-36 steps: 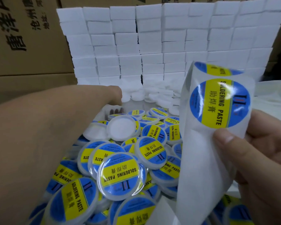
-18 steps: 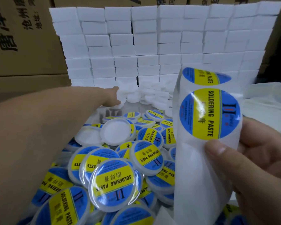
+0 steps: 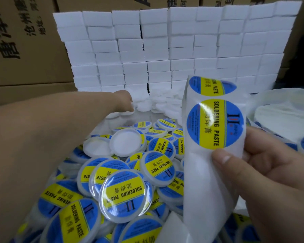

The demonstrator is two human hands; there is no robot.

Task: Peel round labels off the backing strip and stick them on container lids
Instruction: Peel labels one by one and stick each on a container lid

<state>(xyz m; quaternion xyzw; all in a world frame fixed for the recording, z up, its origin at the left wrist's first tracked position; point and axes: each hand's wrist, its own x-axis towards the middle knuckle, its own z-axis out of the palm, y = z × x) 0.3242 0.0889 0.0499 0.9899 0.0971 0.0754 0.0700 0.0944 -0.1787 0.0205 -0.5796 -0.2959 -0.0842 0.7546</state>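
We pinch the backing strip [image 3: 205,181] between the thumb and fingers of our right hand [image 3: 263,181], a round label [image 3: 215,123] just above the thumb, while our left hand [image 3: 124,100] is stretched far forward at the bare white lids [image 3: 158,104], its fingers hidden so we cannot tell their grip, with labelled lids [image 3: 125,195] heaped below both.
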